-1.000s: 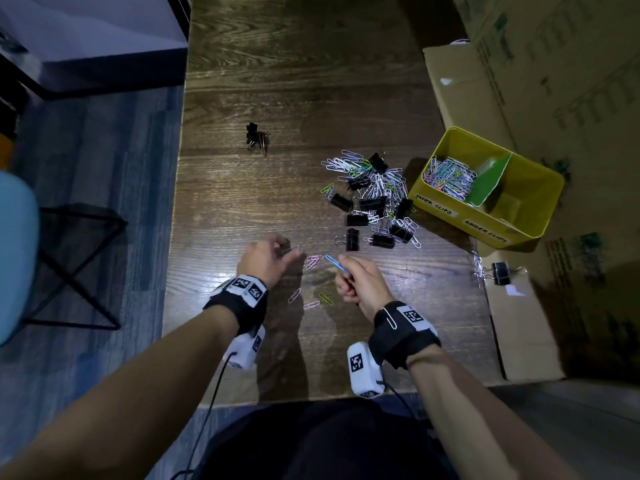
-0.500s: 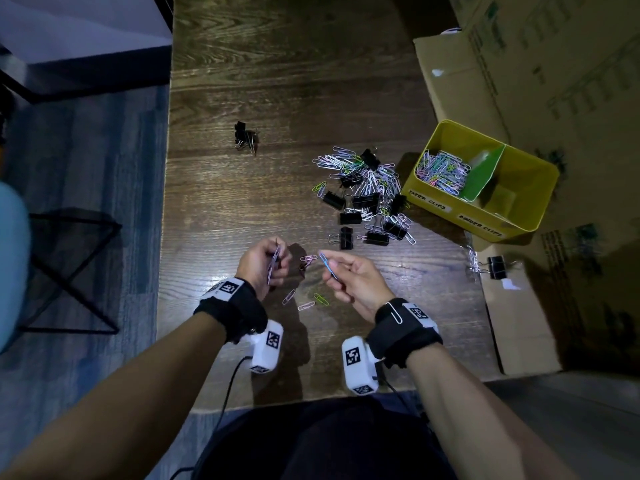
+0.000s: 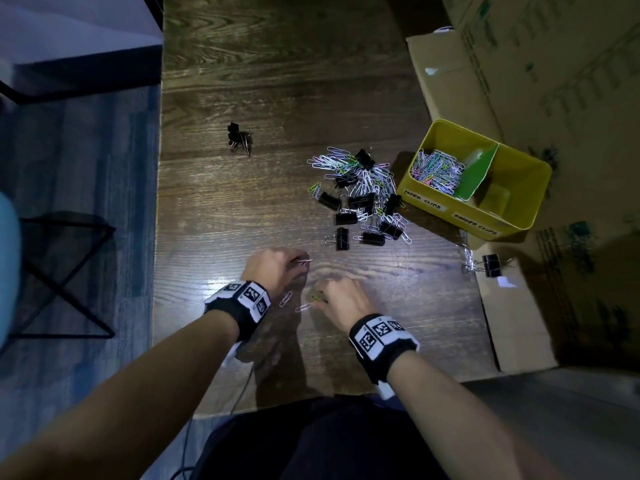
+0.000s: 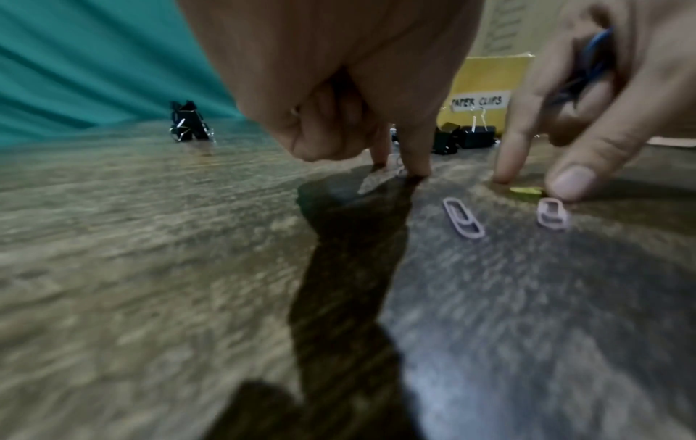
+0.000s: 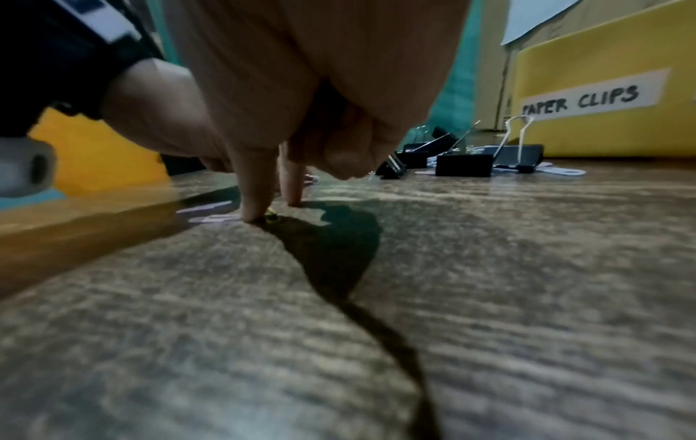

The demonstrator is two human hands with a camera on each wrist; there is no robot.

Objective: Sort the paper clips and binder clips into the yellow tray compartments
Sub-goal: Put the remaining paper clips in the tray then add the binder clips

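Head view, lower centre: both hands worked side by side on the wooden table (image 3: 277,81). The right hand (image 3: 341,301) had thumb and forefinger tips pressed down either side of a green paper clip (image 3: 315,297), a blue clip (image 4: 587,71) tucked in its curled fingers. Two pale paper clips (image 3: 286,298) lay loose between the wrists, long axes running diagonally toward the frame's upper right. The left hand (image 3: 273,268), just upper left of the right, held a silver clip (image 3: 304,260) in its curled fingers, two fingertips lowered onto another clip on the wood.

Farther up and to the right lay the mixed heap of paper clips and black binder clips (image 3: 360,199). Beyond it, at right, stood the yellow tray (image 3: 474,216), its left compartment holding paper clips; the right hand was judged the nearer to it.
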